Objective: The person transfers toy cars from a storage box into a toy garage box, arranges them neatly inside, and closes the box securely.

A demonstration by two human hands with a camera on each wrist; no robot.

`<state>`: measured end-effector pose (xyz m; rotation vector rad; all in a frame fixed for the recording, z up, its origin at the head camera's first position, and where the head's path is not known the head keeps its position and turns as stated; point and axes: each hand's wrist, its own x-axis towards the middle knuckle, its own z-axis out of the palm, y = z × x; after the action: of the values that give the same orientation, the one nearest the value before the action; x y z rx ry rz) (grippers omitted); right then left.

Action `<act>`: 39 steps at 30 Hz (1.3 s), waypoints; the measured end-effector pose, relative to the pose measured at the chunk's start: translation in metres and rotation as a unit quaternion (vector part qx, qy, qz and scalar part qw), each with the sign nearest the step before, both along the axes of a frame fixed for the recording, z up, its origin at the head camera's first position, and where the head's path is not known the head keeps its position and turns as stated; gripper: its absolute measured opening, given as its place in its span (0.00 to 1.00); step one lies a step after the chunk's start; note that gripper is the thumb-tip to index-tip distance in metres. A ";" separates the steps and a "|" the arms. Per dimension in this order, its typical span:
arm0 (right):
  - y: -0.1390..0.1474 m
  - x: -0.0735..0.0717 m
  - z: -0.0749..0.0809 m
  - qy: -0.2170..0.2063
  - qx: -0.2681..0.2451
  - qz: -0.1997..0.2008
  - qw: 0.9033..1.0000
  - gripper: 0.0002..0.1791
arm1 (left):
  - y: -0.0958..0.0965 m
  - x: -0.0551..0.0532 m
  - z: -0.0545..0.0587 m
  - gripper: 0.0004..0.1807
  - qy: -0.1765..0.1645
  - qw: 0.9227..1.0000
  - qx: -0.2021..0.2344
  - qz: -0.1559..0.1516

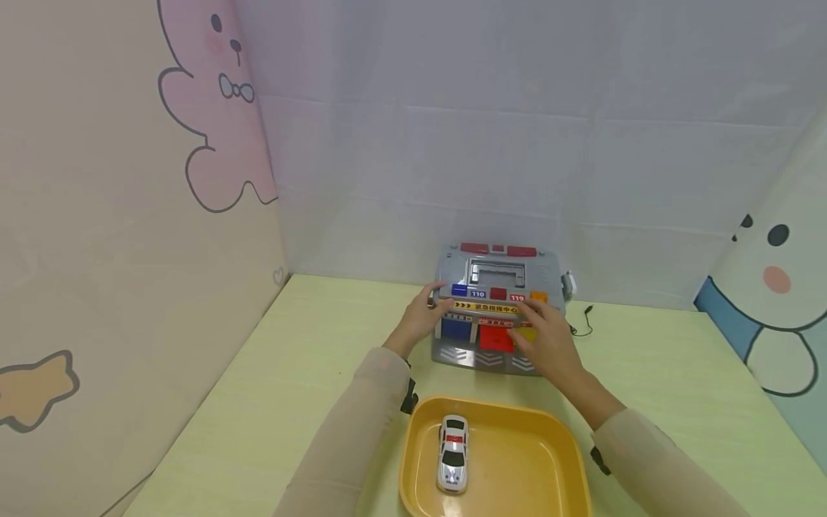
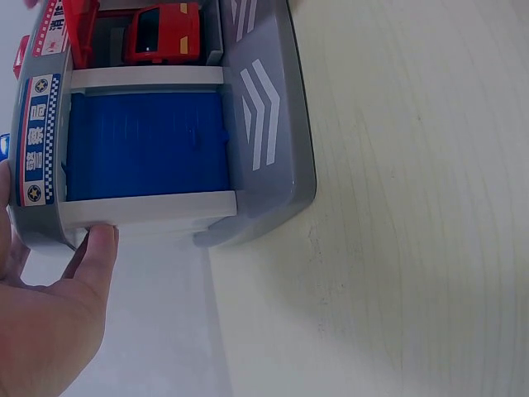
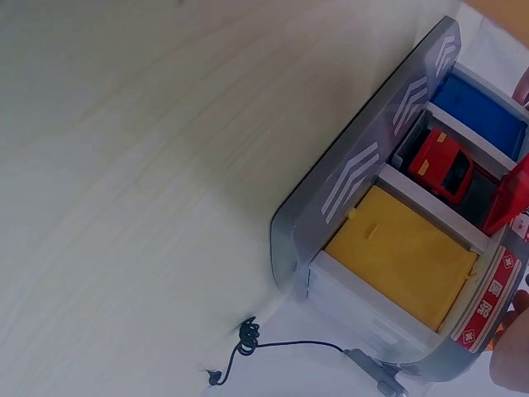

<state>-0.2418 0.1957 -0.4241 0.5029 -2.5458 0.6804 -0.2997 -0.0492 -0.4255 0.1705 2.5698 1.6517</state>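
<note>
A grey toy garage has blue, red and yellow doors. The blue and yellow doors are down. The red door is swung outward, with a red toy vehicle in the bay behind it. My left hand grips the garage's left upper corner, thumb against its white side wall and fingers by the roof. On the right, my right hand reaches over the roof's front edge, fingertips at the sign strip and thumb near the red bay. Its fingertips are partly cut off in the right wrist view.
In front of the garage stands a yellow tray with a white toy police car in its left part. A thin black cable trails from the garage's right side onto the table. White cloth hangs behind.
</note>
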 end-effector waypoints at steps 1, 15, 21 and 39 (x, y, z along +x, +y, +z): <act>0.000 -0.001 0.001 -0.004 0.008 -0.001 1.000 0.31 | 0.000 0.000 0.000 0.29 -0.001 1.000 0.000 0.000; 0.005 -0.016 -0.011 0.032 0.113 -0.001 0.993 0.43 | 0.000 -0.001 0.000 0.29 0.002 1.000 -0.005 0.002; 0.006 -0.022 -0.021 0.064 0.148 -0.009 0.987 0.46 | 0.001 -0.001 -0.001 0.29 -0.001 1.000 -0.004 0.004; -0.001 -0.036 -0.039 0.166 0.186 -0.042 0.967 0.47 | -0.004 -0.006 -0.003 0.29 -0.001 1.000 -0.014 -0.013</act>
<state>-0.2781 0.1946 -0.4629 0.5730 -2.3566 0.0701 -0.3053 -0.0537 -0.4284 0.2004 2.5775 1.6042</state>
